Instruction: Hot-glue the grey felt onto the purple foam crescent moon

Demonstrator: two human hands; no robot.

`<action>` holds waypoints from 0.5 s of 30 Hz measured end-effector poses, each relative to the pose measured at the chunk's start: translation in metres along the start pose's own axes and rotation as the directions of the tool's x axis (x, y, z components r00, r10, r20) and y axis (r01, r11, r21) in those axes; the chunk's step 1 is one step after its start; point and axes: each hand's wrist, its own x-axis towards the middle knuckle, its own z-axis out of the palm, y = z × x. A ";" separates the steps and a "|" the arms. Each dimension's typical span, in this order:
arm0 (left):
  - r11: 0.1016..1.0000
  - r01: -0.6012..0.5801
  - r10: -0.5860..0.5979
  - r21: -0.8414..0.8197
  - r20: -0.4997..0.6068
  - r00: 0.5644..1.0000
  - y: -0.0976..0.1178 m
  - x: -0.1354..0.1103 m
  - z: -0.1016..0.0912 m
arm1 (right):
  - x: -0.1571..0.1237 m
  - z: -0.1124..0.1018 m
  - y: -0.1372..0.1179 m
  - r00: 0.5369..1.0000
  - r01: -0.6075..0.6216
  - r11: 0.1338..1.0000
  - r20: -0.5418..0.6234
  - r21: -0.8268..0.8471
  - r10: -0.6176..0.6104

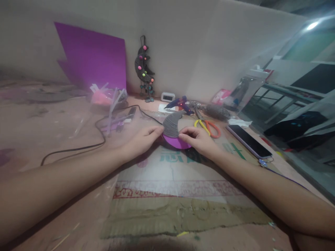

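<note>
Between my two hands is a purple crescent (176,143), its upper part wrapped in grey yarn (171,126) and its lower part bare. My left hand (151,136) pinches its left edge between thumb and fingers. On the other side, my right hand (196,138) grips the crescent with the thumb at the border of the yarn. Just behind my right hand lie scissors (210,129) with yellow and orange handles. A dark blue glue gun (179,103) with a small red light rests beyond the crescent.
A cardboard sheet (157,216) lies under my hands. A phone (249,142) is at right, a black cable (102,143) at left. A decorated grey moon (142,68) hangs before the wall beside a purple sheet (96,55). A grey yarn bundle (216,111) sits behind the scissors.
</note>
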 end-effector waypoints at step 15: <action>0.937 -0.087 0.120 0.339 -0.079 0.990 0.011 -0.008 0.001 | 0.003 -0.001 0.002 0.999 -0.037 0.995 -0.023 0.097 0.039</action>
